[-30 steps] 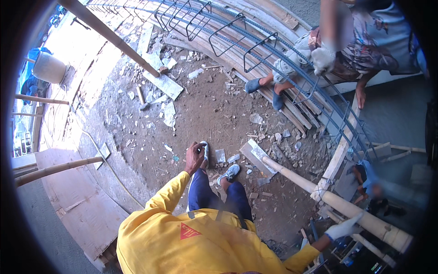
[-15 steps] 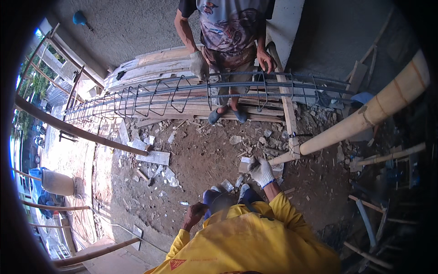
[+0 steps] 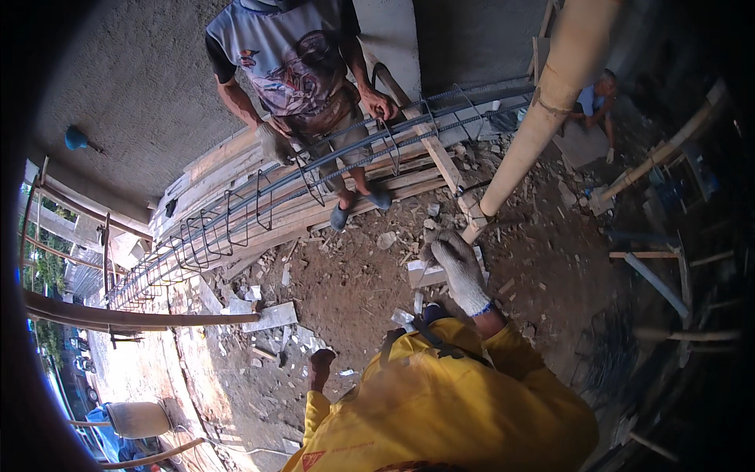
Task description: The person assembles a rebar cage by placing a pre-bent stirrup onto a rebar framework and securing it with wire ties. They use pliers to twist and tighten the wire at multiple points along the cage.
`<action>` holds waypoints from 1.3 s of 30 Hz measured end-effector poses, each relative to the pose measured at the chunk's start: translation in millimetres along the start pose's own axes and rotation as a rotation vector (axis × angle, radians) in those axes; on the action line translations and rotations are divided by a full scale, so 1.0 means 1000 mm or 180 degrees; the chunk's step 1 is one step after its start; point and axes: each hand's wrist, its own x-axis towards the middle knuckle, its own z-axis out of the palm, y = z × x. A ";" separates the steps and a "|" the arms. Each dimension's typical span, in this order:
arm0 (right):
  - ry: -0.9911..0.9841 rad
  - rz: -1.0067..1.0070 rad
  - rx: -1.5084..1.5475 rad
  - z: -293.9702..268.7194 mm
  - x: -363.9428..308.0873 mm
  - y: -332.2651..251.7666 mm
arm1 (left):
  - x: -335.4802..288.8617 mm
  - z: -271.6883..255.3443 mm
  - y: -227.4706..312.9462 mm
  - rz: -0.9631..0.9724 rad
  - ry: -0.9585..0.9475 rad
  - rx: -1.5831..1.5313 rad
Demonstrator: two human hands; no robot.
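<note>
My right hand (image 3: pixel 456 267), in a pale knitted work glove, is raised ahead of my body with its fingers curled together. What lies between them, if anything, is too small to make out. Bare and lower down, my left hand (image 3: pixel 320 366) hangs beside my body with curled fingers; its palm side is hidden. Neither hand touches the rebar cage (image 3: pixel 259 193), long steel bars with bent stirrups that run across ahead of me. Over its right part stands a co-worker (image 3: pixel 295 71), whose gloved hand (image 3: pixel 275 144) and bare hand (image 3: pixel 380 104) are at the bars.
A thick bamboo pole (image 3: pixel 543 110) slants up at the right beside a wooden post (image 3: pixel 444 165). Another pole (image 3: pixel 141 315) juts in from the left. Planks (image 3: pixel 409 179) lie behind the cage; rubble (image 3: pixel 275 316) litters the ground. A second person (image 3: pixel 598 102) crouches far right.
The view has swung to the right, bringing the crouching person into sight. My gloved right hand has risen and reaches farther ahead. The co-worker and cage appear farther left.
</note>
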 end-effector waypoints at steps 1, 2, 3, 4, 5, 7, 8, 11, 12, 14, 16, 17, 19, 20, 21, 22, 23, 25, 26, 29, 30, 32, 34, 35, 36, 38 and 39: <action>0.0088 -0.0011 -0.0173 0.002 -0.004 -0.005 | 0.003 -0.006 0.000 0.0020 0.0051 -0.0063; 0.0123 -0.0114 -0.0157 0.003 -0.010 -0.010 | 0.007 -0.009 0.000 0.0005 0.0039 -0.0147; 0.0181 -0.0103 -0.0023 0.005 -0.015 -0.013 | 0.007 -0.013 -0.001 0.0115 0.0009 0.0037; 0.0248 -0.0137 0.0051 0.007 -0.019 -0.017 | 0.009 -0.016 -0.003 0.0236 -0.0026 0.0216; 0.0321 -0.0183 0.0124 0.010 -0.022 -0.020 | 0.011 -0.018 -0.006 0.0370 -0.0061 0.0392; 0.0370 -0.0312 0.0082 0.012 -0.030 -0.025 | 0.016 -0.019 -0.014 0.0276 -0.0336 0.0563; 0.0390 -0.0358 0.0132 0.011 -0.035 -0.029 | 0.018 -0.018 -0.019 0.0150 -0.0503 0.0726; 0.0539 -0.0505 -0.0071 0.004 -0.047 -0.039 | 0.026 -0.010 -0.032 0.0420 -0.0729 0.0638; 0.0589 -0.0580 -0.0099 0.001 -0.051 -0.041 | 0.030 -0.009 -0.035 0.0558 -0.0790 0.0590; 0.0751 -0.0799 -0.0347 -0.004 -0.059 -0.046 | 0.038 -0.004 -0.039 0.0611 -0.0855 0.0354; 0.0754 -0.0783 0.0013 -0.010 -0.070 -0.051 | 0.049 0.000 -0.040 0.0614 -0.0936 0.0244; 0.0737 -0.0814 0.0196 -0.013 -0.076 -0.052 | 0.055 0.002 -0.039 0.0656 -0.0963 0.0193; 0.0882 -0.0766 0.0228 -0.020 -0.083 -0.056 | 0.068 0.005 -0.031 0.0792 -0.1070 0.0305; 0.0935 -0.0790 0.0253 -0.025 -0.086 -0.058 | 0.074 0.008 -0.024 0.0886 -0.1151 0.0468; 0.0904 -0.0757 0.0169 -0.029 -0.088 -0.057 | 0.080 0.010 -0.012 0.0978 -0.1230 0.0634; 0.0878 -0.0739 0.0085 -0.034 -0.090 -0.056 | 0.083 0.012 0.005 0.0615 -0.1487 0.0888; 0.0886 -0.0709 0.0015 -0.040 -0.091 -0.054 | 0.087 0.021 0.026 0.0717 -0.1487 0.0800; 0.0684 -0.0221 -0.0154 -0.049 -0.094 -0.042 | 0.092 0.045 0.086 0.0904 -0.1519 0.0626; 0.0545 -0.0061 -0.0136 -0.053 -0.093 -0.033 | 0.097 0.062 0.125 0.0986 -0.1641 0.0516; 0.0331 0.0259 0.0021 -0.075 -0.091 -0.008 | 0.101 0.126 0.254 0.1394 -0.2046 -0.0754; 0.0389 0.0239 0.0154 -0.084 -0.091 0.000 | 0.094 0.144 0.293 0.1135 -0.2179 -0.1026; 0.0583 0.0350 0.0167 -0.110 -0.088 0.008 | 0.082 0.183 0.360 0.0681 -0.2427 -0.1586; 0.0781 0.0126 0.0240 -0.141 -0.089 0.005 | 0.074 0.217 0.408 0.0352 -0.2594 -0.2185; 0.0890 0.0077 0.0280 -0.158 -0.087 0.000 | 0.074 0.231 0.426 0.0330 -0.2545 -0.2068; 0.0851 0.0152 0.0360 -0.178 -0.084 -0.007 | 0.075 0.244 0.439 0.0325 -0.2465 -0.1958; 0.1132 0.0221 0.0336 -0.216 -0.083 -0.022 | 0.072 0.273 0.459 0.0257 -0.2243 -0.2206; 0.1252 0.0210 0.0367 -0.233 -0.083 -0.030 | 0.074 0.284 0.468 0.0306 -0.2275 -0.2192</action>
